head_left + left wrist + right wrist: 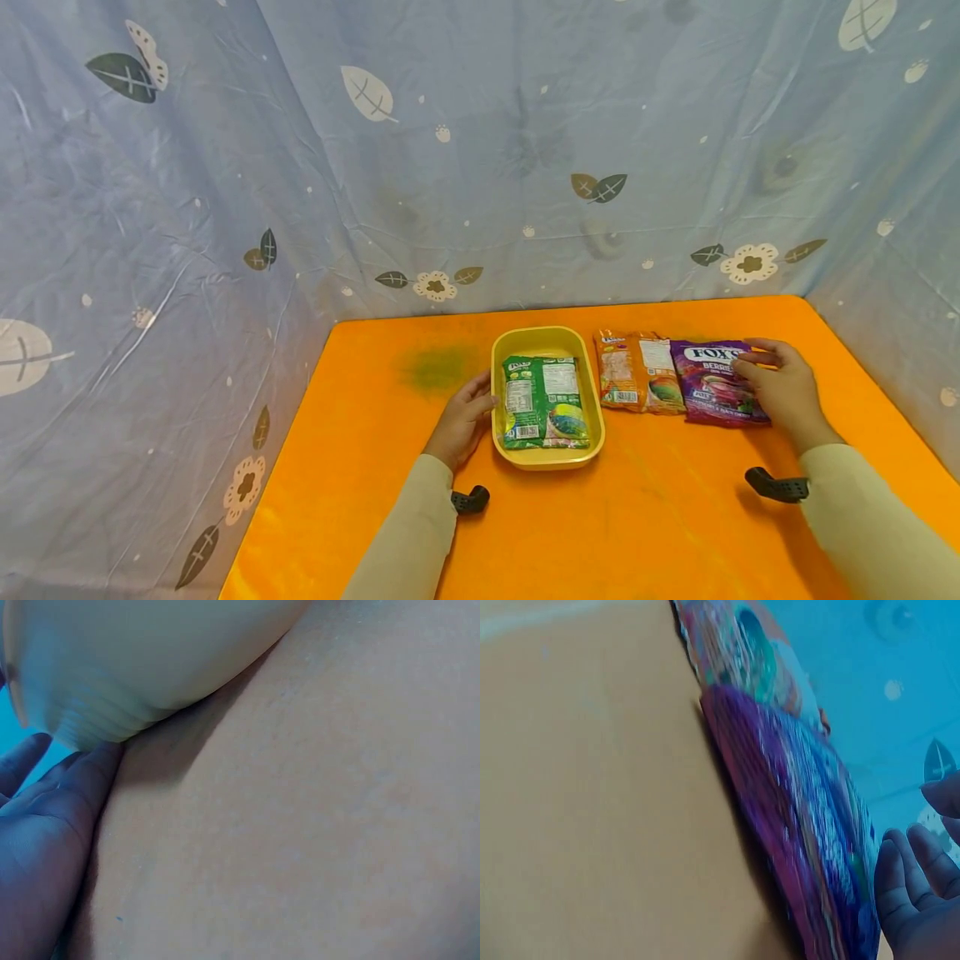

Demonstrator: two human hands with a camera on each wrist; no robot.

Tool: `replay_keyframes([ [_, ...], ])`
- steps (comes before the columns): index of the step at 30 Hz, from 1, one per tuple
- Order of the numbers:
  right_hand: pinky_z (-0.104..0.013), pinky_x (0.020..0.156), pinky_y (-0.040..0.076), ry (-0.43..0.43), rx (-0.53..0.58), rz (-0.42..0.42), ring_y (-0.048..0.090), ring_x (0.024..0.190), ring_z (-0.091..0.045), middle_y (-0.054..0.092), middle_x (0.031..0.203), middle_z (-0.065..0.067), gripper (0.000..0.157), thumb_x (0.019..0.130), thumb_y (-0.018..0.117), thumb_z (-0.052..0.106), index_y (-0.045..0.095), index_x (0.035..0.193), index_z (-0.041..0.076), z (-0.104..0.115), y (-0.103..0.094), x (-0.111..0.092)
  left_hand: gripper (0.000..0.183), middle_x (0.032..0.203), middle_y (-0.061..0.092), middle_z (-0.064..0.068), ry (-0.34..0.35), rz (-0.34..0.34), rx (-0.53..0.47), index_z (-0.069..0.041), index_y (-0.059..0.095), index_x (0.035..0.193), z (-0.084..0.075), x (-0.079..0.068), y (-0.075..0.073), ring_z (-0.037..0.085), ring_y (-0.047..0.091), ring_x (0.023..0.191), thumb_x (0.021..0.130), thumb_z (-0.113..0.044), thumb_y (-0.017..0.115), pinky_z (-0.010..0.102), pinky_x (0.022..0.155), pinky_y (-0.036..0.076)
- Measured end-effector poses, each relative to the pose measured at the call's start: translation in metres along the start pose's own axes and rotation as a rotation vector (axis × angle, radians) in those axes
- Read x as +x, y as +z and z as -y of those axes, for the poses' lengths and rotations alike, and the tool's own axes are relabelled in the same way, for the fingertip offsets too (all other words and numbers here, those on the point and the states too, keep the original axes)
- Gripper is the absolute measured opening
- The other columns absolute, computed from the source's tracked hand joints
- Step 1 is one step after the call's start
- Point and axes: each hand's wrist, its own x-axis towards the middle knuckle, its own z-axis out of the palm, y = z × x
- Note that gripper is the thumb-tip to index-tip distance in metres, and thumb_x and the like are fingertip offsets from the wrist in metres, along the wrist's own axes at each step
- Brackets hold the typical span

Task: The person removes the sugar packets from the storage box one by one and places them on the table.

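A yellow plastic basin [547, 458] stands on the orange table with a green candy bag [542, 408] lying inside it. My left hand [461, 421] rests against the basin's left wall; in the left wrist view its extended fingers [86, 776] meet the lower side of the basin [150, 660]. To the right lies a purple Fox's berries candy bag [716, 383]. My right hand [791, 396] is at that bag's right edge, and the right wrist view shows loosely bent fingers [892, 877] beside the purple bag [780, 802], not wrapped round it.
An orange candy bag [637, 375] lies between the basin and the purple bag, close to both. Blue patterned curtains [525, 208] enclose the table's back and sides. A black strap piece [776, 486] juts from the right wrist, another black piece [471, 500] from the left.
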Motion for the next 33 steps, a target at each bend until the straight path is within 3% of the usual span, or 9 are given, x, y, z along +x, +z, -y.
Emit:
replay_keyframes([
  [4, -0.016, 0.074, 0.058, -0.027, 0.021, 0.01, 0.064, 0.091, -0.007, 0.057, 0.134, -0.016, 0.066, 0.112, 0.063, 0.032, 0.04, 0.161, -0.005, 0.009, 0.008, -0.002, 0.066, 0.168, 0.042, 0.018, 0.002, 0.001, 0.01, -0.003, 0.038, 0.168, 0.0, 0.0, 0.001, 0.035, 0.052, 0.145, 0.107, -0.004, 0.063, 0.043, 0.112, 0.051],
  [9, -0.016, 0.078, 0.058, -0.031, 0.066, 0.039, 0.063, 0.101, -0.014, 0.059, 0.129, -0.002, 0.065, 0.112, 0.064, 0.035, 0.042, 0.162, 0.0, 0.018, 0.018, -0.003, 0.065, 0.168, 0.043, 0.017, -0.003, -0.001, 0.015, -0.004, 0.039, 0.168, -0.002, -0.001, 0.003, 0.034, 0.053, 0.144, 0.107, -0.003, 0.063, 0.043, 0.111, 0.051],
  [19, -0.02, 0.084, 0.059, -0.079, 0.221, 0.097, 0.069, 0.098, -0.012, 0.064, 0.119, 0.004, 0.039, 0.111, 0.066, 0.025, 0.056, 0.148, 0.015, 0.032, 0.04, -0.008, 0.065, 0.168, 0.042, 0.017, 0.001, -0.008, 0.008, -0.002, 0.038, 0.168, -0.005, -0.004, 0.004, 0.035, 0.052, 0.144, 0.107, -0.003, 0.063, 0.043, 0.111, 0.051],
  [27, -0.025, 0.091, 0.059, -0.089, 0.227, 0.195, 0.069, 0.108, -0.013, 0.053, 0.139, -0.017, 0.061, 0.114, 0.061, 0.027, 0.038, 0.163, -0.001, 0.047, 0.061, -0.019, 0.063, 0.168, 0.041, 0.021, 0.02, 0.015, 0.007, 0.001, 0.038, 0.167, -0.003, -0.003, 0.004, 0.037, 0.052, 0.144, 0.108, 0.0, 0.059, 0.042, 0.109, 0.052],
  [33, -0.032, 0.093, 0.061, -0.095, 0.273, 0.24, 0.07, 0.109, -0.017, 0.052, 0.136, -0.02, 0.06, 0.114, 0.06, 0.023, 0.036, 0.163, -0.004, 0.055, 0.076, -0.024, 0.062, 0.168, 0.041, 0.022, 0.025, 0.013, 0.017, 0.001, 0.039, 0.167, -0.003, -0.002, 0.004, 0.037, 0.051, 0.145, 0.108, 0.0, 0.058, 0.042, 0.11, 0.052],
])
